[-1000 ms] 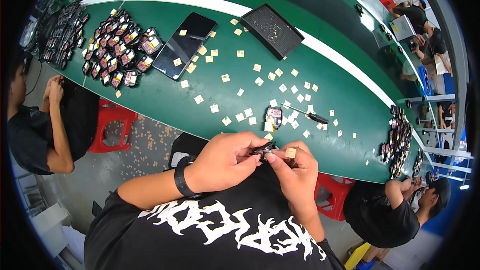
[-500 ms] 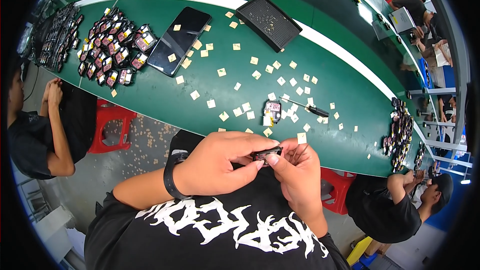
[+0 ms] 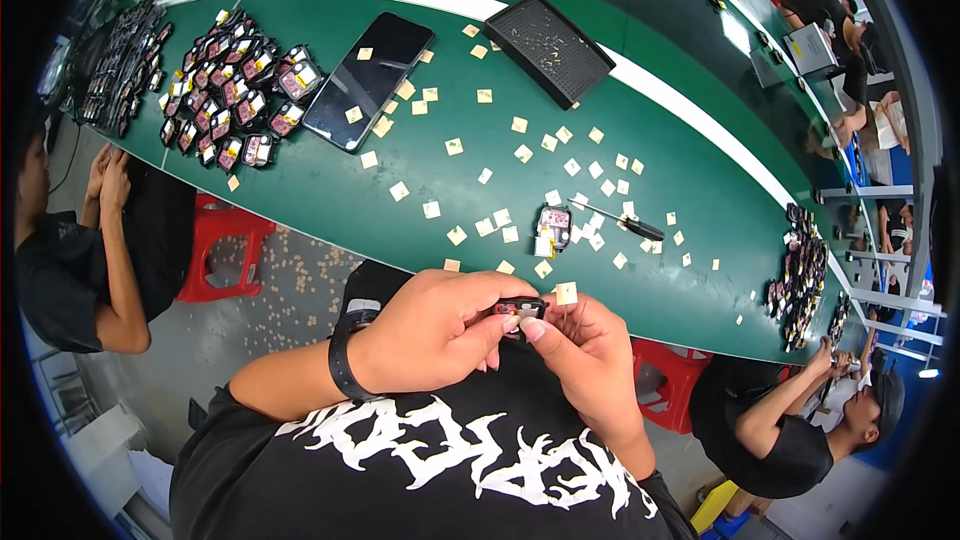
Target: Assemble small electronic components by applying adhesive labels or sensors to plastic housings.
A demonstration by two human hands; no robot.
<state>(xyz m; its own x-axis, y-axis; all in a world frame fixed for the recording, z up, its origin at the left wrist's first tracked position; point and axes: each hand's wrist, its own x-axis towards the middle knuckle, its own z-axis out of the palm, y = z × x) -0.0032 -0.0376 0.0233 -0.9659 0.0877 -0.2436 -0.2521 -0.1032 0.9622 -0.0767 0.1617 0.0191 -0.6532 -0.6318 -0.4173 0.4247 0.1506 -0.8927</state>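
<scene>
Both hands meet at the near edge of the green table around a small black device housing [image 3: 522, 308] with a reddish circuit board inside. My left hand [image 3: 425, 330] pinches its left side between thumb and fingers. On the other side, my right hand [image 3: 590, 350] grips it, thumb pressed to its face. A pale square sticker-like piece [image 3: 566, 294] shows at the right fingertips; how it is held I cannot tell. Beyond the hands lies another open housing [image 3: 552, 225] with a pink board and a white-and-yellow part. A screwdriver [image 3: 642, 229] with a black handle rests to its right.
Many pale squares [image 3: 455, 147] are scattered over the table [image 3: 330, 205]. A black phone-like slab [image 3: 385, 65] and a black perforated tray [image 3: 585, 75] lie farther back. Piled housings [image 3: 235, 90] fill the left; more [image 3: 797, 275] lie right. People sit on both sides near red stools [image 3: 225, 250].
My hands have shifted slightly left with the housing, its board side now showing more. The pale square moved left and down with my right fingers. The right-hand co-worker's arms and head moved.
</scene>
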